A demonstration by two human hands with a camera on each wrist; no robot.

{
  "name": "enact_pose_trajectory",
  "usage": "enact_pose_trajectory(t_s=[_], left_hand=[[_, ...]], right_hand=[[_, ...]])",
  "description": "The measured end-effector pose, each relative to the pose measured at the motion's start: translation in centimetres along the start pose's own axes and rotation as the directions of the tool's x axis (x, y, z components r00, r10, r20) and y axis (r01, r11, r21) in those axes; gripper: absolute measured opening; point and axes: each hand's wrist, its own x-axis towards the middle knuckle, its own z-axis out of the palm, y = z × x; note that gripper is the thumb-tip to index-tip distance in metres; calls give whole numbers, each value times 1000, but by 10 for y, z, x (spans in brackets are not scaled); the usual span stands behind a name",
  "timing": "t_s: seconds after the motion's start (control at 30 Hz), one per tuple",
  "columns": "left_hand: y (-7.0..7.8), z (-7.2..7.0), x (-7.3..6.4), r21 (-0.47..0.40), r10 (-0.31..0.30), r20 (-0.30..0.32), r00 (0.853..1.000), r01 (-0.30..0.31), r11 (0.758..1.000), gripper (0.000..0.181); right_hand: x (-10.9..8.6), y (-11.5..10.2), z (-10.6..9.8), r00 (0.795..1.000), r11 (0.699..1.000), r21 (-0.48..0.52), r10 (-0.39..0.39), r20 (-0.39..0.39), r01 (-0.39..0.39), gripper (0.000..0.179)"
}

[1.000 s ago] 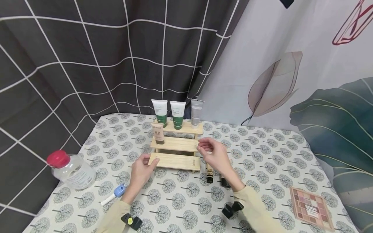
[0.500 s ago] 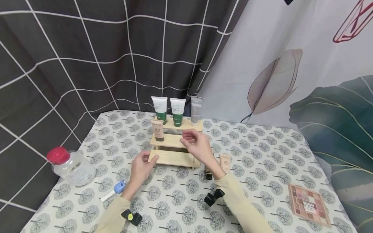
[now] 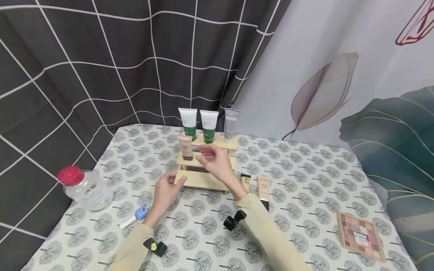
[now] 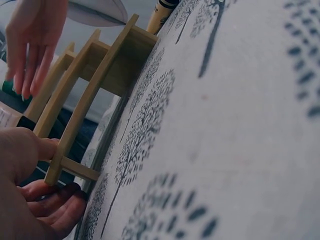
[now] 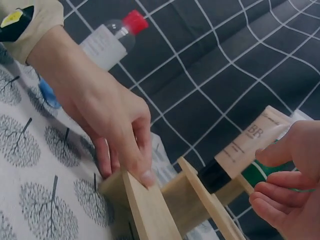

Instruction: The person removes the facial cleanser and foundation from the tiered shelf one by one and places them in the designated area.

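Observation:
A three-step wooden rack (image 3: 202, 181) stands on the patterned cloth. My left hand (image 3: 167, 192) pinches the left end of its lowest step, thumb on top and fingers beneath, as the left wrist view shows. On the middle step a beige BB cream tube (image 3: 185, 147) stands upright on its dark cap. My right hand (image 3: 218, 162) is over that step just right of this tube, fingers loosely bent and holding nothing. Two white-and-green tubes (image 3: 209, 126) and a grey tube (image 3: 231, 125) stand along the top step.
Right of the rack lie a small black-and-gold tube (image 3: 245, 181) and another BB cream tube (image 3: 263, 187). A makeup palette (image 3: 360, 236) is farther right. On the left are a red-capped clear bottle (image 3: 89, 190) and a blue-and-white item (image 3: 135, 216). Curtains hang behind.
My right hand has moved left from the right end of the middle step to beside the standing BB cream tube. My left hand has kept its grip on the rack.

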Motion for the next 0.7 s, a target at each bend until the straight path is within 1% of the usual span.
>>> enact_pose_trajectory(t_s=[0.17,0.4,0.6,0.7], left_hand=[[2,1,3,-7,4,11,1000,-4,1000,50],[0,1,3,-10,7,20,1000,-6,1000,50],[-3,0,2,-12,18,8,1000,-18,1000,47],[-3,0,2,-10,24,6,1000,-24,1000,47]], right_hand=[[7,-1,10,1000,1000,13,8,1,-8,45],[15,1,24,1000,1000,24,20,12,-20,48],[21,2,36,999,998,43,33,23,-34,42],[21,3,40,999,999,37,29,18,-30,37]])
